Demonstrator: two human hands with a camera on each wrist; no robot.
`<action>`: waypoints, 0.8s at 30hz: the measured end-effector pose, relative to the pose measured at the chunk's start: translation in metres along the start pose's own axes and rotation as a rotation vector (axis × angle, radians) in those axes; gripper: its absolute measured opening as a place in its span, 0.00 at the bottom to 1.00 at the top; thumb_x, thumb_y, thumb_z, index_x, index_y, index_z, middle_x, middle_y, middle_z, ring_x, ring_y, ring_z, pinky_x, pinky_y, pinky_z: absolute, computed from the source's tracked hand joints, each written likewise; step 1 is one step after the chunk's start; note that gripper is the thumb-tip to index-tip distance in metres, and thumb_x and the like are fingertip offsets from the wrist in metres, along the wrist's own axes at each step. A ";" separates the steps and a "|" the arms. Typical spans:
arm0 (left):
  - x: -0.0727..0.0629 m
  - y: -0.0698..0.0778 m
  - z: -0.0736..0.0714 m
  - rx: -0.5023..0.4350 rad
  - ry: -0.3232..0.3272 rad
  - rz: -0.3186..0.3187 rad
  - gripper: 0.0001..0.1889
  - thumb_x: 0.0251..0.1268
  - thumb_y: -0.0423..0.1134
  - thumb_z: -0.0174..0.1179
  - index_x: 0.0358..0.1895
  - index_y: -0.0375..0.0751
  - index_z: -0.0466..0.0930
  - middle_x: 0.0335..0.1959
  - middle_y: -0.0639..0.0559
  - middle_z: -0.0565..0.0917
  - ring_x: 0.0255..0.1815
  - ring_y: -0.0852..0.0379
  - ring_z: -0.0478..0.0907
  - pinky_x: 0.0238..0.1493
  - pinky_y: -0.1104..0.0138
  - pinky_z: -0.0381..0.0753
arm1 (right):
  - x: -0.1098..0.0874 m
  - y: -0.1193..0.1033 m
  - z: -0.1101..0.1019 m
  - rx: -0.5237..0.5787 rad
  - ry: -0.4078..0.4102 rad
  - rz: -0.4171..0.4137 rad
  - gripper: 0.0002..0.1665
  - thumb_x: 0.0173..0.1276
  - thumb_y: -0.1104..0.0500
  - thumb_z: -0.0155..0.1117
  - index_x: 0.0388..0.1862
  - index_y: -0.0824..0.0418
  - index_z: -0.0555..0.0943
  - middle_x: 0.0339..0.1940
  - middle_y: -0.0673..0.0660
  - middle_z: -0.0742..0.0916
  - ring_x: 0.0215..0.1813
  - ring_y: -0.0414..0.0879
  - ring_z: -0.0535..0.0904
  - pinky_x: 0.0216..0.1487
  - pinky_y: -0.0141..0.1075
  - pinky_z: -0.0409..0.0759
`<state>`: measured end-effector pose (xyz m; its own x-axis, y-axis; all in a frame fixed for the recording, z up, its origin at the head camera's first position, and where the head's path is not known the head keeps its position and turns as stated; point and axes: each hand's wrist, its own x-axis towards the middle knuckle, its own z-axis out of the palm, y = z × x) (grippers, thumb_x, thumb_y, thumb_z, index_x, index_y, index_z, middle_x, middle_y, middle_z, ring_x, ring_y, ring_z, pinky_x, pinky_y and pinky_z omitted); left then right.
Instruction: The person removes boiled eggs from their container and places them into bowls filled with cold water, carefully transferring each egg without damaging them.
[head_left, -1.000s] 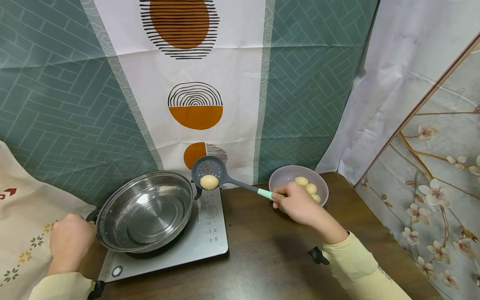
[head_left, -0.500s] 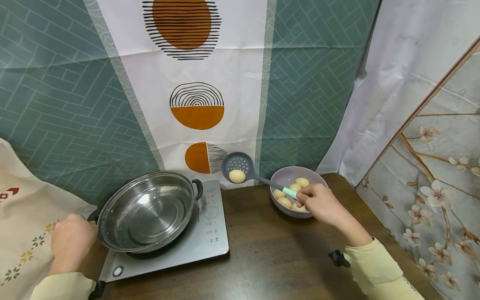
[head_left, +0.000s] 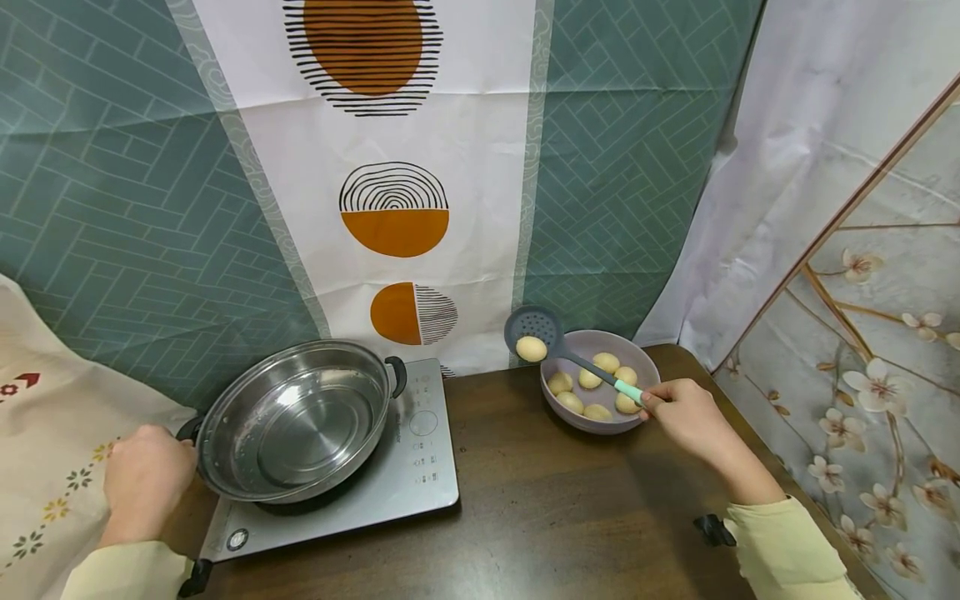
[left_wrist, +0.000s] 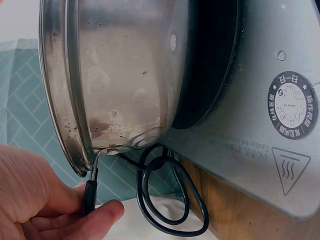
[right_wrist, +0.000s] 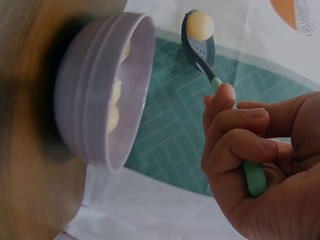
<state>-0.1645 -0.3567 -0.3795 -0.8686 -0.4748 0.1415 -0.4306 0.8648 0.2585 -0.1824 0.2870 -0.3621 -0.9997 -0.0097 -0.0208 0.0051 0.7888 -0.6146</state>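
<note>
My right hand grips the mint-green handle of a grey slotted skimmer, fingers curled round it in the right wrist view. One pale yellow, egg-like ball lies in the skimmer's head, which is up at the left rim of a mauve bowl. Inside that bowl rest several more of these pale balls, and the skimmer's shaft crosses above them. At the far left, my left hand holds the black side handle of a wide steel pan. Only shine shows on the pan's bottom.
Beneath the pan is a silver induction cooker on a dark wooden table. A looped black cord hangs beside the cooker. Patterned cloth forms the back wall, and a floral panel borders the right side.
My right hand has carried the skimmer and its pale ball rightward, from beside the pan to the bowl's left rim. The left hand stays on the pan handle.
</note>
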 end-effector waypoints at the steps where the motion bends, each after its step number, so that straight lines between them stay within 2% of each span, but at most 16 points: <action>1: 0.000 0.000 0.000 0.001 0.003 0.004 0.21 0.54 0.38 0.54 0.28 0.14 0.75 0.31 0.16 0.75 0.31 0.22 0.72 0.20 0.48 0.69 | -0.001 0.002 0.000 0.002 0.000 0.011 0.19 0.71 0.54 0.48 0.31 0.60 0.84 0.23 0.51 0.81 0.25 0.43 0.62 0.26 0.35 0.60; 8: 0.001 0.001 0.001 0.015 -0.019 -0.014 0.20 0.54 0.38 0.54 0.28 0.15 0.75 0.31 0.17 0.75 0.31 0.23 0.72 0.20 0.48 0.69 | -0.006 0.018 -0.002 -0.006 0.020 0.071 0.20 0.71 0.54 0.47 0.42 0.66 0.83 0.30 0.54 0.87 0.28 0.45 0.68 0.28 0.36 0.64; 15: 0.001 0.000 0.002 0.018 -0.016 -0.010 0.21 0.55 0.39 0.54 0.29 0.15 0.75 0.32 0.16 0.75 0.32 0.22 0.72 0.20 0.48 0.69 | -0.008 0.035 0.001 -0.052 0.037 0.088 0.20 0.72 0.53 0.46 0.39 0.64 0.83 0.33 0.56 0.86 0.31 0.47 0.71 0.28 0.36 0.64; 24: 0.000 0.000 0.001 0.014 -0.007 -0.003 0.21 0.54 0.39 0.55 0.28 0.15 0.75 0.30 0.17 0.75 0.31 0.23 0.72 0.20 0.48 0.69 | -0.008 0.049 0.007 -0.086 0.083 0.113 0.18 0.71 0.55 0.47 0.35 0.62 0.83 0.29 0.55 0.86 0.28 0.47 0.70 0.26 0.36 0.64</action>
<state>-0.1650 -0.3564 -0.3800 -0.8691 -0.4762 0.1340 -0.4365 0.8656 0.2453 -0.1742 0.3216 -0.3973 -0.9914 0.1296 -0.0186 0.1189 0.8315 -0.5426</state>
